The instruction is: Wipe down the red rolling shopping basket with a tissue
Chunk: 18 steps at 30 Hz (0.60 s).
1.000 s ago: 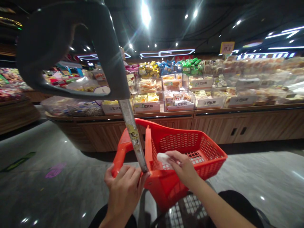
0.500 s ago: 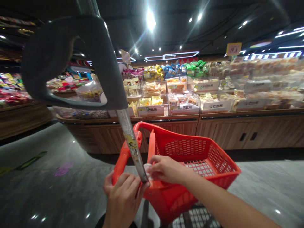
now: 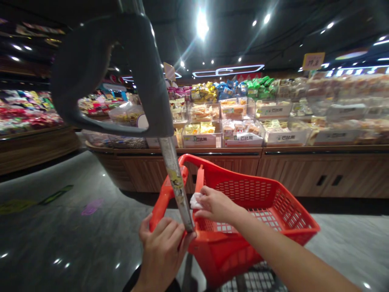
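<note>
A red plastic shopping basket (image 3: 261, 211) stands low in front of me. Its metal pull rod (image 3: 176, 182) rises toward the camera and ends in a large grey handle (image 3: 121, 77). My left hand (image 3: 162, 253) is closed around the base of the rod and the basket's near rim. My right hand (image 3: 215, 205) is closed on a small white cloth (image 3: 194, 200), which is pressed against the rod and the basket's inner left edge. The basket's mesh floor shows nothing in it.
A long wooden display counter (image 3: 273, 170) with clear bins of packaged snacks (image 3: 231, 121) runs across behind the basket. Another wooden display (image 3: 33, 142) stands at far left. Shiny grey floor (image 3: 69, 227) spreads out left of the basket. A yellow price sign (image 3: 313, 61) hangs at upper right.
My right hand with the white cloth has moved left from inside the basket up to the rod. The view has shifted, sliding the basket slightly right. My left hand keeps its grip.
</note>
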Each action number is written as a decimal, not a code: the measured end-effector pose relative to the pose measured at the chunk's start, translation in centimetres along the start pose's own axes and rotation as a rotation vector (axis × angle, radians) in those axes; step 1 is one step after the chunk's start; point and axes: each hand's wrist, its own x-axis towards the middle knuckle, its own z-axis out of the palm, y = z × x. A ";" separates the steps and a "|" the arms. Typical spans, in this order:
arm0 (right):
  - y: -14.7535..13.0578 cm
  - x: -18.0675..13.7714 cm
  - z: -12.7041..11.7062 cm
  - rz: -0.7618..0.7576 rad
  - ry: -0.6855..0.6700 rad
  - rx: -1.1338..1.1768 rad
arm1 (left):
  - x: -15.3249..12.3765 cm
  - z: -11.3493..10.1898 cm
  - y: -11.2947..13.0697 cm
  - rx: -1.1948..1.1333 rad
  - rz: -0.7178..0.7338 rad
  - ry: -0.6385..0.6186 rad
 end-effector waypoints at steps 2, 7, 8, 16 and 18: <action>-0.3 -0.3 0.1 -0.022 0.007 0.019 | 0.0 0.0 0.0 -0.011 -0.011 0.008; -1.0 -1.2 -0.2 -0.219 -0.101 0.163 | -0.2 0.1 0.0 -0.052 -0.054 0.003; -1.0 -1.2 -0.2 -0.227 -0.110 0.177 | -0.3 0.1 -0.1 -0.045 -0.041 0.004; -0.4 0.6 -0.5 -0.066 -0.085 0.125 | -0.1 0.7 -1.0 0.006 0.037 0.054; -0.4 0.4 -0.7 -0.129 -0.147 0.137 | -0.3 0.7 -1.0 0.004 0.041 0.061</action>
